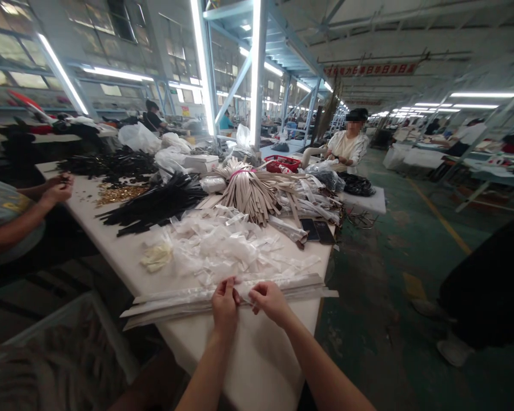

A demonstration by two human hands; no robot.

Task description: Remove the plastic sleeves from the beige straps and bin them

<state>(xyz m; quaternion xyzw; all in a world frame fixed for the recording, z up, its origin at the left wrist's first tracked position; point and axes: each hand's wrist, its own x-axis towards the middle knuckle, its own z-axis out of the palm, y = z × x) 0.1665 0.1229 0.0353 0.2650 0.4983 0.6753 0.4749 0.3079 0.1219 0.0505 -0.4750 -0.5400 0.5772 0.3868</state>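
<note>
A bundle of long, flat pale strips (171, 305) lies across the near end of the table, partly wrapped in clear plastic film (245, 291). At the middle of the bundle, my left hand (225, 301) is closed, thumb and fingers pinching the film. My right hand (270, 301) sits just to its right, fingertips also pinched on the film. The fingers hide part of the film's edge. Just beyond the bundle spreads a heap of crumpled clear plastic pieces (223, 245).
Farther back lie black strips (163, 200), a tied bunch of beige strips (248, 191), gold-coloured small parts (120, 194), phones (317, 230) and a red basket (282, 164). A co-worker's hands (60, 188) are at the left edge. Another person (349, 142) works at the far end.
</note>
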